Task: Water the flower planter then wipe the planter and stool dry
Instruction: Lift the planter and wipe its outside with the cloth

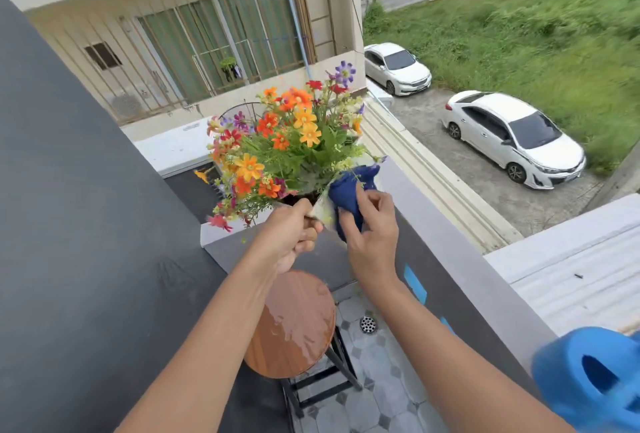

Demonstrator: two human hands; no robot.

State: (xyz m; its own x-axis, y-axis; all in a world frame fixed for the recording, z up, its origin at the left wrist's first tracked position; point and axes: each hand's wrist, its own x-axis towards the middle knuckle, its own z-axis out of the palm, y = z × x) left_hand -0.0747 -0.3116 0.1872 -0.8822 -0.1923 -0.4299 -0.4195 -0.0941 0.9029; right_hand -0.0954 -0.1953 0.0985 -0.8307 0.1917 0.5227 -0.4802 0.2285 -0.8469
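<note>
The flower planter (322, 212) is a pale pot full of orange, red, yellow and purple flowers (284, 145). It is lifted above the stool, and my left hand (289, 236) grips its rim from the near side. My right hand (372, 230) holds a dark blue cloth (349, 195) pressed against the pot's right side. Most of the pot is hidden by flowers, cloth and hands. Below them stands a round wooden stool (294, 325) on black legs, its seat wet and glistening.
A blue watering can (588, 377) sits on the balcony ledge (460, 259) at lower right. A dark wall (69, 224) runs along the left. The tiled floor has a drain (367, 324) by the stool. Parked cars and grass lie far below.
</note>
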